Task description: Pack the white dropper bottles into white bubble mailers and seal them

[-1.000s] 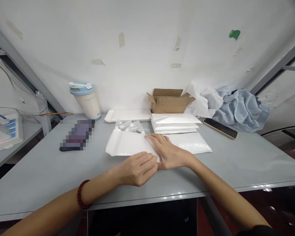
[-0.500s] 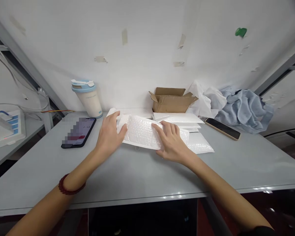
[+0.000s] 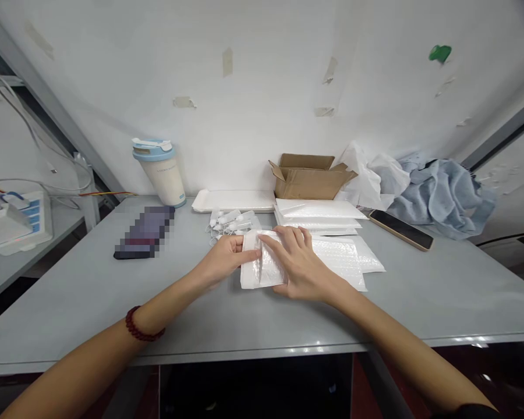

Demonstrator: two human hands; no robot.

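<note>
A white bubble mailer (image 3: 338, 259) lies across the middle of the table, its flap end toward the left. My left hand (image 3: 228, 256) pinches that left end by the opening, thumb on top and fingers curled. Over the middle of the mailer, my right hand (image 3: 303, 262) grips it with the thumb below and fingers across its upper side. Just behind my left hand sits a group of small clear-and-white pieces (image 3: 230, 222) with thin loops; their kind is hard to make out. More white bubble mailers (image 3: 318, 210) are stacked behind my right hand.
An open cardboard box (image 3: 310, 181) stands by the wall, beside a flat white stack (image 3: 238, 200). A blue-lidded cup (image 3: 163, 174) and a phone (image 3: 146, 231) are on the left. Another phone (image 3: 402, 230), crumpled white plastic (image 3: 375, 174) and blue cloth (image 3: 448, 195) lie right.
The mailer has moved right and toward me, uncovering the small clear-and-white pieces. My left hand has shifted right and closed on the mailer's end.
</note>
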